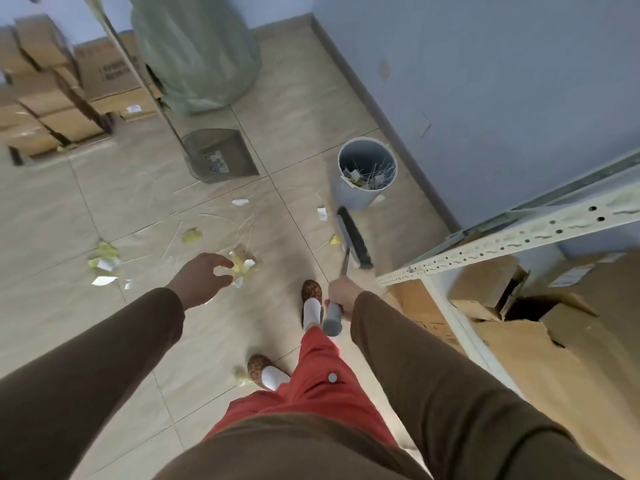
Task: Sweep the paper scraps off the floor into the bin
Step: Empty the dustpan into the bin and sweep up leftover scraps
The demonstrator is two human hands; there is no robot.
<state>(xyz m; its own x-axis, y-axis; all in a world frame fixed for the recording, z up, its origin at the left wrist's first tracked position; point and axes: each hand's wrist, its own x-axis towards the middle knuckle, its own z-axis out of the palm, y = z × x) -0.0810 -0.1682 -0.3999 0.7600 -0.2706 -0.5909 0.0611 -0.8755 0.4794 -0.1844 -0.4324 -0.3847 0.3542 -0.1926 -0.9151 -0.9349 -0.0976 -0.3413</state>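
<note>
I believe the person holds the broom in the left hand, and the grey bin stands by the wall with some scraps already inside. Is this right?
Not quite. The head view shows the right hand gripping the broom handle; the left hand is empty, fingers spread above the scraps. The rest holds: the grey bin stands by the wall and already has some scraps inside.

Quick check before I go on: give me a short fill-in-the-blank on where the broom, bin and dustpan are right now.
1. The broom is held by the ____ hand.
2. The grey bin stands against the ____.
3. The dustpan rests on the ____.
4. The left hand holds ____.

Missing words: right; wall; floor; nothing
</note>
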